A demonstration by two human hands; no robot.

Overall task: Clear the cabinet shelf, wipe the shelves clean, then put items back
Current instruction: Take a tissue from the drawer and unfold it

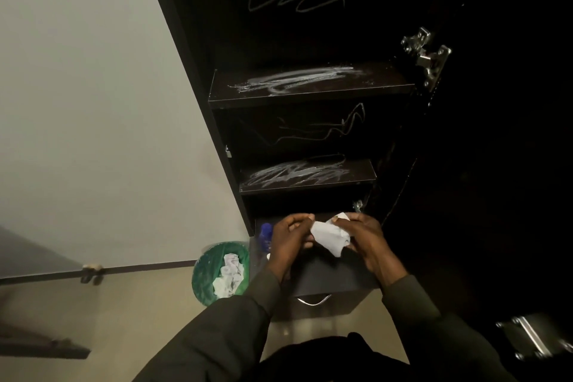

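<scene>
- A white paper wipe (330, 236) was held between both hands, low in front of the dark cabinet (310, 25).
- The left hand (290, 242) pinched its left edge. The right hand (364, 240) had fingers curled round its right side.
- It looked light, soft and easy to tear, so holding it bunched in the middle would probably work best.
- Two shelves, the upper shelf (310, 84) and the lower shelf (310, 174), had white streaks on them.
- A blue bottle (266, 237) stood just left of the hands.
- A green bin (204, 273) on the floor held used wipes.
</scene>
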